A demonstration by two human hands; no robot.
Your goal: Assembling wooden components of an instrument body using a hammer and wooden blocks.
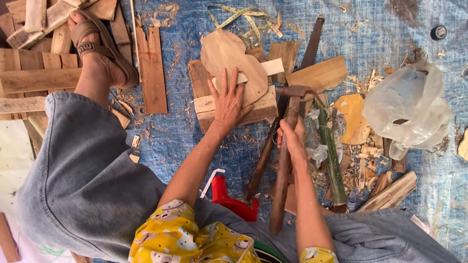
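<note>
The cut wooden shape (229,61) is lying on a small stack of pallet boards (258,109) on the blue tarp (380,34), and the left hand (229,100) is pressing flat on its lower edge, fingers spread, pinning it down rather than gripping anything. The right hand (292,139) is wrapping tight around the wooden handle of a hammer (287,146), with the metal head hovering just beside the shape's right edge, near the boards. Honestly the thing to get right here, I'd say, is keeping those spread fingers well back from wherever the head is landing, and holding the piece firm so it isn't skating off the boards. Choking up on the handle like that is probably giving more control than power, which seems fine for light taps. A yellow measuring tape (243,17) is lying past the shape, wood shavings and offcuts are scattering to the right beside a clear plastic bag (409,104).
</note>
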